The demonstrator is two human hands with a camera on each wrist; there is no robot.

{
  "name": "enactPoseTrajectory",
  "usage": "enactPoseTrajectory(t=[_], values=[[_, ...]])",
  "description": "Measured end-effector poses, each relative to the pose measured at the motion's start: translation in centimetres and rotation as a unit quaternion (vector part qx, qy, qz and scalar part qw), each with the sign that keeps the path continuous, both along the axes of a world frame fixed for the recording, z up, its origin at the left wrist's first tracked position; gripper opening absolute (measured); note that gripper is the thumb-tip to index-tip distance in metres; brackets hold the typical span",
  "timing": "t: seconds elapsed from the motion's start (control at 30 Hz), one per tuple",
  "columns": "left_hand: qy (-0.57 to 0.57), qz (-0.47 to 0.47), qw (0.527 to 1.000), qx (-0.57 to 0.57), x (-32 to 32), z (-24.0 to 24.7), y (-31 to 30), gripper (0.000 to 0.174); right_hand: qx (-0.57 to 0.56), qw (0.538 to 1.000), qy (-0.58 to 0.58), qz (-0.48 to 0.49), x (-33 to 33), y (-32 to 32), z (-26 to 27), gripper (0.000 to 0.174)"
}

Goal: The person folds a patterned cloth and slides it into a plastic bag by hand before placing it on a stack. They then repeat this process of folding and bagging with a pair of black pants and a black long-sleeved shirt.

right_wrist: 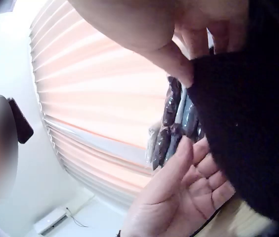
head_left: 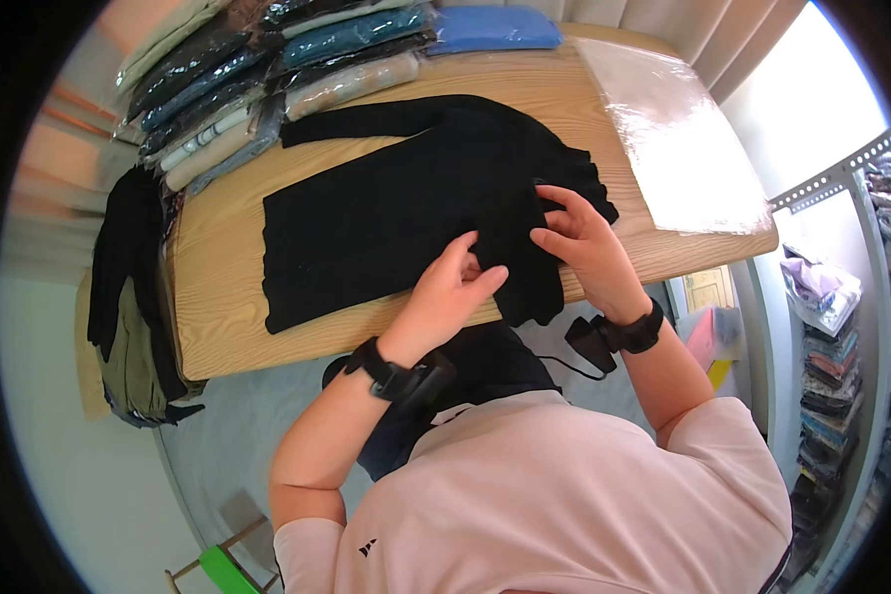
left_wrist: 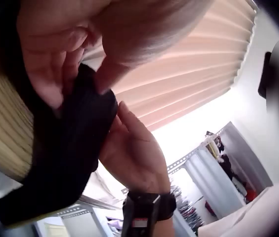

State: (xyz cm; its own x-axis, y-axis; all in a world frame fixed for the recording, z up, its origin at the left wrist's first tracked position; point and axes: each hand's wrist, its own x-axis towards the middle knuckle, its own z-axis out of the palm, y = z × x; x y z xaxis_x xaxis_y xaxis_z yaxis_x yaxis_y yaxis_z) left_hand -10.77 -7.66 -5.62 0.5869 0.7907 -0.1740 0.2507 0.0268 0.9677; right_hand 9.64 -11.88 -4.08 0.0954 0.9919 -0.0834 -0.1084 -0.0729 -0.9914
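A black long-sleeved top (head_left: 386, 208) with wavy edges lies on the wooden table, one sleeve stretched out along its far side. Nearer the front edge, another section of it hangs over toward the person. My left hand (head_left: 447, 302) holds this section from the left, thumb and fingers on either side of the cloth in the left wrist view. From the right, my right hand (head_left: 589, 247) pinches the cloth's edge; in the right wrist view its thumb (right_wrist: 181, 71) presses at a corner of the fabric. Some fingertips are hidden behind the cloth.
Bagged folded clothes (head_left: 356, 49) are stacked at the table's back left, beside a blue packet (head_left: 495, 30). Clear plastic bags (head_left: 683, 139) lie at the right end. Garments (head_left: 134, 297) hang off the left edge. Shelves of packed clothes (head_left: 830, 386) stand to the right.
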Motion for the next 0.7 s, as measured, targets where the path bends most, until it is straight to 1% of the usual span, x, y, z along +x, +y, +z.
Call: enactPoseTrajectory(t=[0.03, 0.07, 0.1, 0.13, 0.17, 0.2, 0.23, 0.27, 0.3, 0.33, 0.4, 0.43, 0.5, 0.57, 0.63, 0.67, 0.7], values=[[0.034, 0.016, 0.999, -0.003, 0.9, 0.1, 0.4, 0.049, 0.019, 1.000, -0.002, 0.012, 0.3, 0.1, 0.0, 0.048], [0.005, 0.034, 0.998, -0.055, 1.4, 0.4, 0.7, 0.046, 0.031, 0.995, -0.099, -0.013, 1.0, -0.1, 1.1, 0.040], [0.004, 0.028, 0.998, -0.055, 1.8, 0.8, 0.9, 0.046, 0.044, 0.996, -0.070, -0.021, 2.3, 0.0, 1.1, 0.031], [-0.045, 0.087, 0.992, -0.079, 2.1, 1.2, 1.0, 0.043, 0.066, 0.989, -0.129, -0.033, 4.0, 0.0, 1.1, 0.028], [-0.093, 0.146, 0.979, -0.104, 2.4, 1.4, 1.2, 0.041, 0.086, 0.978, -0.187, -0.045, 5.6, -0.1, 1.1, 0.027], [-0.126, 0.150, 0.974, -0.116, 2.0, 1.0, 1.8, 0.036, 0.085, 0.977, -0.188, -0.049, 6.9, 0.0, 0.6, 0.027], [-0.208, 0.156, 0.953, -0.154, 2.2, 1.0, 2.4, 0.034, 0.064, 0.968, -0.244, -0.017, 7.8, 0.1, 0.0, 0.028], [-0.231, 0.161, 0.943, -0.177, 2.0, 1.2, 2.6, 0.032, 0.043, 0.953, -0.299, 0.015, 8.4, 0.0, -0.6, 0.031], [-0.254, 0.168, 0.931, -0.200, 1.8, 1.6, 2.9, 0.031, 0.043, 0.953, -0.299, 0.012, 8.7, -0.2, -1.1, 0.031], [-0.254, 0.166, 0.932, -0.199, 1.9, 1.6, 3.2, 0.031, 0.016, 0.951, -0.307, 0.018, 8.7, -0.4, -1.2, 0.032], [-0.332, 0.203, 0.894, -0.219, 1.9, 1.4, 3.9, 0.028, -0.028, 0.950, -0.310, 0.018, 8.5, -0.5, -1.1, 0.035], [-0.330, 0.202, 0.895, -0.221, 1.9, 1.2, 4.2, 0.028, -0.030, 0.951, -0.308, 0.017, 8.2, -0.7, -0.9, 0.035], [-0.378, 0.211, 0.874, -0.221, 1.9, 0.6, 5.1, 0.027, -0.050, 0.932, -0.359, 0.000, 7.8, -0.7, -0.7, 0.032], [-0.369, 0.217, 0.877, -0.220, 2.1, -0.5, 5.6, 0.026, -0.037, 0.929, -0.368, -0.007, 7.4, -0.7, -0.8, 0.028], [-0.301, 0.267, 0.890, -0.214, 2.5, -1.1, 5.7, 0.025, -0.025, 0.926, -0.377, -0.013, 7.1, -0.6, -1.0, 0.026], [-0.301, 0.267, 0.890, -0.214, 2.5, -1.2, 5.8, 0.025, -0.013, 0.920, -0.390, -0.029, 7.1, -0.5, -1.3, 0.024], [-0.303, 0.251, 0.893, -0.219, 2.5, -1.2, 5.8, 0.030, -0.002, 0.914, -0.403, -0.046, 7.0, -0.4, -1.5, 0.025]])
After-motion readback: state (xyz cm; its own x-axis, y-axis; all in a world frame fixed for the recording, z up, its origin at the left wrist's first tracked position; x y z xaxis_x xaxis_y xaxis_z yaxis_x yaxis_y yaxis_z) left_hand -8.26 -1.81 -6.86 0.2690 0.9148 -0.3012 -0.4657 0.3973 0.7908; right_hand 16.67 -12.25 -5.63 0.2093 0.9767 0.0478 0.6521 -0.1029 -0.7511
